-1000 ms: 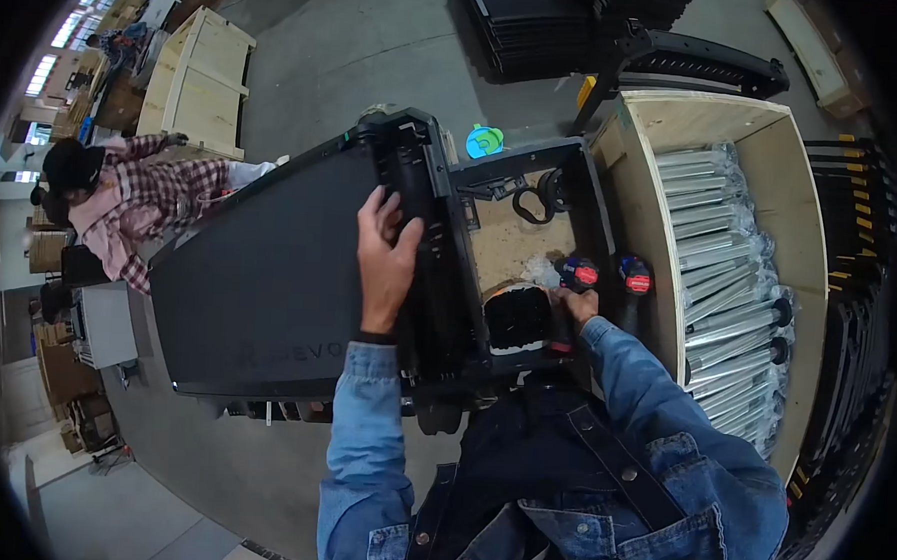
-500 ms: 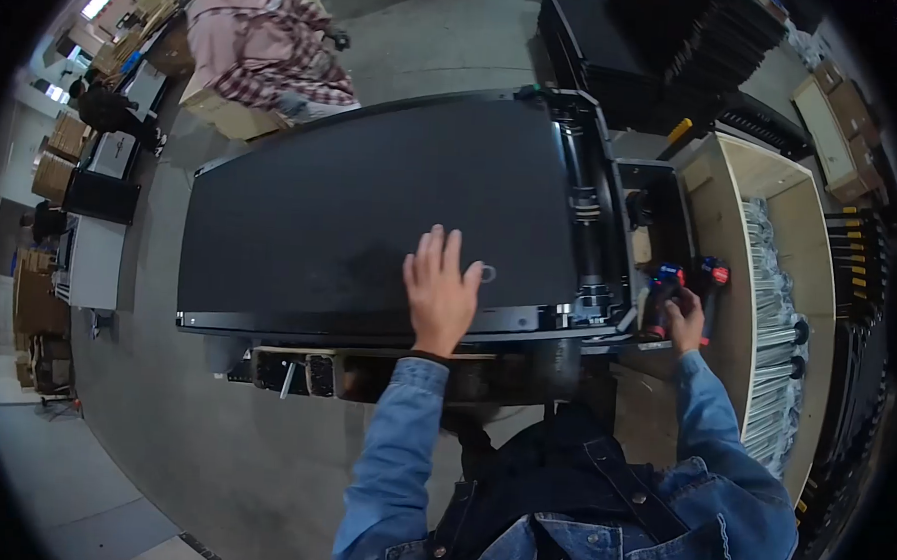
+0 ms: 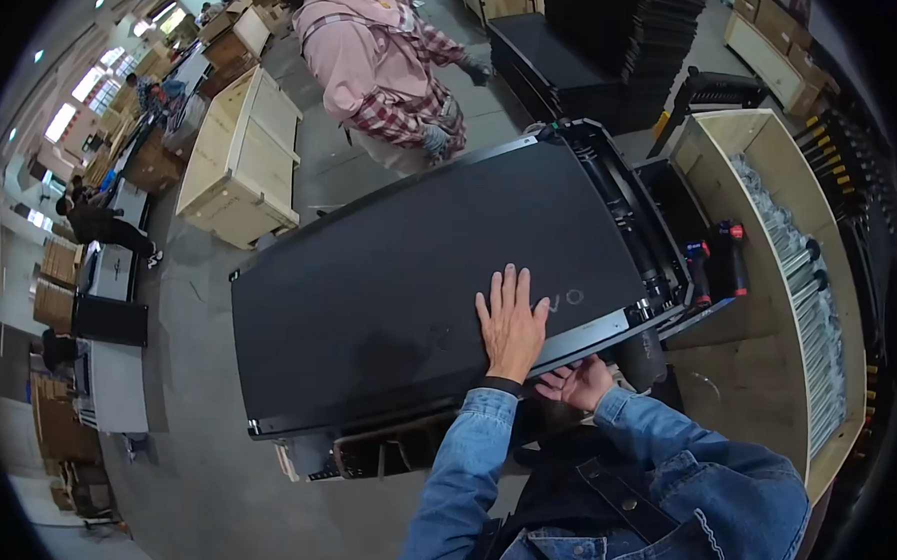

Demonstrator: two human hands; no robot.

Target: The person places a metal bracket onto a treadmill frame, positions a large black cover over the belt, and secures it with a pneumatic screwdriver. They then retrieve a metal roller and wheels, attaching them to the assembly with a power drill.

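Pressing the left hand point(image 3: 512, 323) flat on the treadmill deck point(image 3: 409, 278), palm down and fingers spread, clamped on nothing. Reaching the right hand point(image 3: 576, 383) in under the deck's near edge, beside the silver side rail point(image 3: 591, 331). The fingers are curled there, but whether closed on the frame or only touching it is not showing.

Lying tilted across the middle of the floor, with a co-worker's gloved hand point(image 3: 435, 139) at the far edge. Two cordless drivers point(image 3: 715, 262) are standing at the motor end, just beside the wooden crate point(image 3: 766, 334) of bagged tubes.

Judging the handling — a wide, heavy slab, likely sliding on its support:
- spreading the top palm's weight near the edge
- taking load on the lower hand's finger pads, clear of any pinch between rail and frame
- moving in step with the co-worker, away from the drivers
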